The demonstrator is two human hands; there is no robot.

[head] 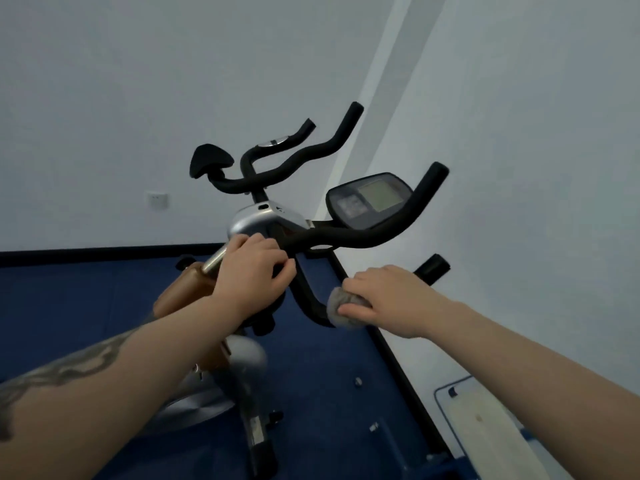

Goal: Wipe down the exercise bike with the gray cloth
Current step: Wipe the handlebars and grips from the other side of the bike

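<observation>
The exercise bike (263,216) fills the middle of the view, with black foam handlebars (346,233), a silver stem cover and a dark console (370,199) at the right. My left hand (252,271) grips the handlebar centre just below the silver cover. My right hand (388,299) holds the gray cloth (341,306) bunched in its fingers and presses it against the lower curved part of the near handlebar. Beyond the right hand a black bar end (433,268) sticks out.
White walls meet in a corner behind the bike; a wall socket (157,199) is at the left. The floor is blue (69,299) with a black skirting strip. A white, blue-edged mat or board (485,420) lies at the lower right. The bike's silver flywheel housing (207,393) is below.
</observation>
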